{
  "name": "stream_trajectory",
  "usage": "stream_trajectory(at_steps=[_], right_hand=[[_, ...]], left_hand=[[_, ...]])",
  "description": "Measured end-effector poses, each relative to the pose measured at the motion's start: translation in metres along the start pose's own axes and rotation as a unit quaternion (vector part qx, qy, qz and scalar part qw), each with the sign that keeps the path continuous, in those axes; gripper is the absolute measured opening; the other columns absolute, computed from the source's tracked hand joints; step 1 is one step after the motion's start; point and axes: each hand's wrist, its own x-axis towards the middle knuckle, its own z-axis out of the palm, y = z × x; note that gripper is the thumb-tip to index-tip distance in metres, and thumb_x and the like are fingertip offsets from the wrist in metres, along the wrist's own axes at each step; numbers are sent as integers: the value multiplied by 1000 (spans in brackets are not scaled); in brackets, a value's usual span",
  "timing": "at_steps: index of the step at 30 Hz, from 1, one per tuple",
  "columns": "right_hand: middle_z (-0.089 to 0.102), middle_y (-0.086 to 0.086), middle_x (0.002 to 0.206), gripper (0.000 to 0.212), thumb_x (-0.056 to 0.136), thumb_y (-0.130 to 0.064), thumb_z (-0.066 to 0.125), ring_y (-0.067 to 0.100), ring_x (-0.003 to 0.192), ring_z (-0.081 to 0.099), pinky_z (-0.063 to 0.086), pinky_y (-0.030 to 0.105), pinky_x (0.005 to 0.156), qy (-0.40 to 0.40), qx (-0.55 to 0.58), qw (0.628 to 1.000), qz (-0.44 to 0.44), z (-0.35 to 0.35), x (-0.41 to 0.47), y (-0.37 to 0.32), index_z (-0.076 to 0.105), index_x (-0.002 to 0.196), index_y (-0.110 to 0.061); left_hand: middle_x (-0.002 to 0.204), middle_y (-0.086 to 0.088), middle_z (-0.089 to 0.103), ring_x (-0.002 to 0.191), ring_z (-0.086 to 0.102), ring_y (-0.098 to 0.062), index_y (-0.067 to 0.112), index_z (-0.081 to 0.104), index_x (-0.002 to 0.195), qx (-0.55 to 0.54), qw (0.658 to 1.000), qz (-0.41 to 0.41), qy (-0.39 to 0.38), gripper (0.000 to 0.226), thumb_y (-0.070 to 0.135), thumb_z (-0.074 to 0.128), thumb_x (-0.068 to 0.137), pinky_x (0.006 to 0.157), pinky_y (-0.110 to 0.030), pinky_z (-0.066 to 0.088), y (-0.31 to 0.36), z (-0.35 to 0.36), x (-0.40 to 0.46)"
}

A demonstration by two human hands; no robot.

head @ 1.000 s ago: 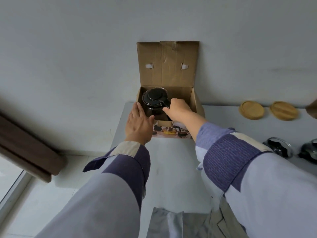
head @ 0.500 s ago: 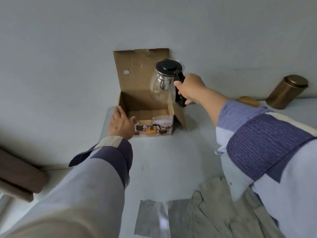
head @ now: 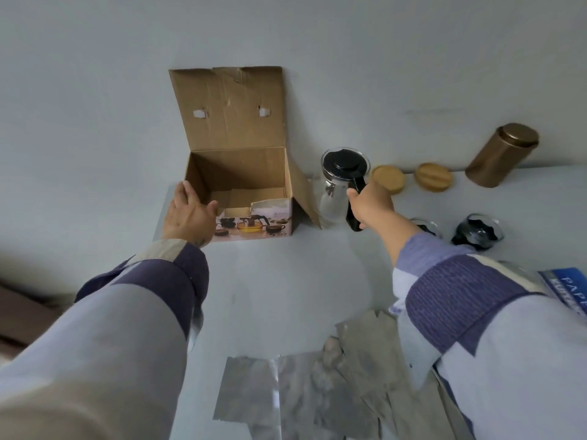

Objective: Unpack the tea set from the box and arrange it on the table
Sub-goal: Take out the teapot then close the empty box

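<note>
The cardboard box (head: 254,168) stands open at the table's far left corner, lid flap leaning on the wall, and I see nothing inside it but cardboard. My left hand (head: 187,214) rests flat against the box's near left corner with straight fingers. My right hand (head: 370,203) grips the black handle of the glass teapot (head: 338,182), which has a black lid and sits just right of the box, at or close above the table. Two glass cups (head: 476,231) holding something dark stand right of my right wrist, one partly hidden by the arm.
Two round wooden coasters (head: 433,176) lie by the wall behind the teapot. A bronze canister (head: 502,155) stands at the far right. Silver foil sheets and crumpled grey paper (head: 320,392) cover the near table. A blue printed packet (head: 568,292) lies at the right edge.
My right hand lifted the teapot out of the box, carried it right and lowered it beside the box. My left hand stayed on the box's near left corner.
</note>
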Motion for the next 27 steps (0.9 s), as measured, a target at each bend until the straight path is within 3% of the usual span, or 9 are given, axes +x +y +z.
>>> stream_trajectory(at_steps=[7,14,20,22,24,25,27], right_hand=[[57,20,124,40,96,-29,51,40,109,59,53,50,89,24,27,999,33,13,10,28,50,122,1],[54,23,130,43,98,-28,49,39,120,53,44,41,93,30,-9,999,28,18,16,39,45,126,4],[47,20,136,61,93,-43,52,38,122,49,44,44,94,-7,-45,998,43,15,10,35,34,135,-3],[43,17,136,59,90,-45,54,38,124,43,41,46,96,77,-137,988,-7,12,0,28,37,133,-7],[50,14,126,37,90,-33,55,35,119,45,41,44,90,197,-174,956,-129,13,-14,18,50,119,-12],[55,13,118,24,90,-27,53,34,114,48,42,43,86,210,-156,946,-190,18,-20,12,54,110,-13],[62,11,106,17,93,-22,47,33,104,56,46,40,82,102,-79,965,-227,38,-31,0,54,106,-14]], left_hand=[[161,-7,-5,147,9,-31,8,-6,152,3,1000,-14,4,71,45,28,102,118,-44,19,0,4,5],[160,-5,-3,145,15,-32,9,-5,152,4,1000,-16,7,71,46,28,101,117,-45,22,-3,6,9],[160,-7,0,144,18,-33,8,-3,152,9,1000,4,15,71,46,28,101,116,-46,24,-6,5,8],[160,-7,-1,145,17,-32,8,-4,152,15,1000,7,11,71,47,27,101,117,-46,24,-7,3,6],[160,-7,-2,145,18,-33,8,-5,152,19,1000,11,8,71,47,26,101,117,-45,24,-6,2,4],[160,-7,-2,145,18,-33,7,-6,152,19,1000,13,5,71,47,26,101,117,-45,24,-5,1,3],[161,-8,-3,145,16,-33,7,-7,151,20,1000,18,1,72,46,25,101,117,-44,23,-5,-2,0]])
